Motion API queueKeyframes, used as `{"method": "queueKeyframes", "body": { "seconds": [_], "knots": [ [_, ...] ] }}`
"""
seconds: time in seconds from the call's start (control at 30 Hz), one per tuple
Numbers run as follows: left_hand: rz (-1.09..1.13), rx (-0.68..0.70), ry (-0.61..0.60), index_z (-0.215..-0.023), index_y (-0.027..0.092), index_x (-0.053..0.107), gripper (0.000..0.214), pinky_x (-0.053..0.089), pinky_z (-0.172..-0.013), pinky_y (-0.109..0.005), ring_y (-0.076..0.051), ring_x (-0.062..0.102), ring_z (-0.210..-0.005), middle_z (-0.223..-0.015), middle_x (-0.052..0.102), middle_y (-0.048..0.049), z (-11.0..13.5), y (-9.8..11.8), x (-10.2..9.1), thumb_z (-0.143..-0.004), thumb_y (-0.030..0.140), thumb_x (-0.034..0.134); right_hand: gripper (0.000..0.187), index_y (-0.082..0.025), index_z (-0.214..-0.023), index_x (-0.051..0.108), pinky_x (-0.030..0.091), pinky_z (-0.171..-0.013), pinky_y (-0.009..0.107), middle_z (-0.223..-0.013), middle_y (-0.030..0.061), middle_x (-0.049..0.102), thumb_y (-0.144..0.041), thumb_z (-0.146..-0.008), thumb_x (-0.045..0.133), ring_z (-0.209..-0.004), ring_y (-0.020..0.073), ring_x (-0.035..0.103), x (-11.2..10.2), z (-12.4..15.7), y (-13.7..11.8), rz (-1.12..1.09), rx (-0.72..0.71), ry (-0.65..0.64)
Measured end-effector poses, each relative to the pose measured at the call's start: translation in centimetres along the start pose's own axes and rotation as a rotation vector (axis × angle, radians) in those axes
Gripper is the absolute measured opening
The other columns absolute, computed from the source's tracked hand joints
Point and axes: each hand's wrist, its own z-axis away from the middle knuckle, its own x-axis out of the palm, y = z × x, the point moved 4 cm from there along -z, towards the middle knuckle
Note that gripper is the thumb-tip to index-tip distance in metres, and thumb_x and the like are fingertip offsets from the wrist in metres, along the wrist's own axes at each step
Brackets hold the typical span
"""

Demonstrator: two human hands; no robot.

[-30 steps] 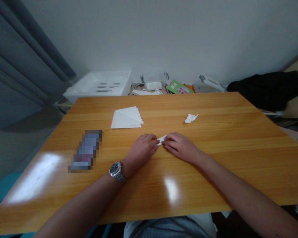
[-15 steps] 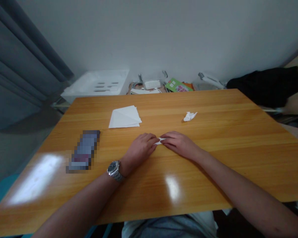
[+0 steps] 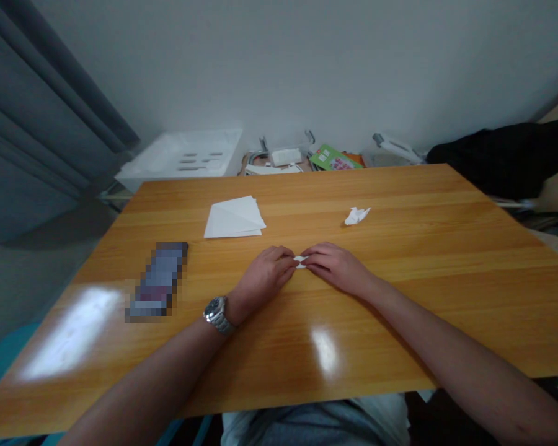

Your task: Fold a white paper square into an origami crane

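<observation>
A small piece of white paper point(image 3: 300, 262) lies at the middle of the wooden table point(image 3: 381, 347), mostly hidden under my fingertips. My left hand point(image 3: 270, 271), with a metal watch point(image 3: 217, 314) on its wrist, pinches the paper's left side. From the other side, my right hand point(image 3: 337, 267) has its fingers closed on the right part. The fingertips of both hands almost meet over it. Beyond my right hand sits a small folded white paper shape point(image 3: 357, 215) with pointed ends. Several white paper sheets point(image 3: 235, 217) lie stacked past my left hand.
To the left lies a phone point(image 3: 159, 280) with a blurred-out screen. Behind the table's far edge are a white tray point(image 3: 181, 155), a green booklet point(image 3: 335, 158) and assorted items. Black cloth point(image 3: 497, 155) is heaped at the far right.
Both hands keep hold of the small paper at nearly the same place, with only slight finger movement. The whole view has shifted a little.
</observation>
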Motion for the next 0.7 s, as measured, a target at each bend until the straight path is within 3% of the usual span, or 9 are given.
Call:
{"method": "queueKeyframes", "body": {
  "seconds": [0.7],
  "knots": [
    [-0.003, 0.033, 0.055, -0.103, 0.019, 0.071, 0.016, 0.053, -0.094, -0.038, -0.021, 0.063, -0.1, -0.109, 0.068, -0.0078, -0.14, 0.08, -0.01, -0.101, 0.022, 0.055, 0.019, -0.021, -0.105, 0.072, 0.055, -0.09, 0.043, -0.107, 0.0104, 0.071, -0.018, -0.102, 0.054, -0.101, 0.0243, 0.065, 0.07, -0.2, -0.28, -0.045, -0.006, 0.036]
  ]
}}
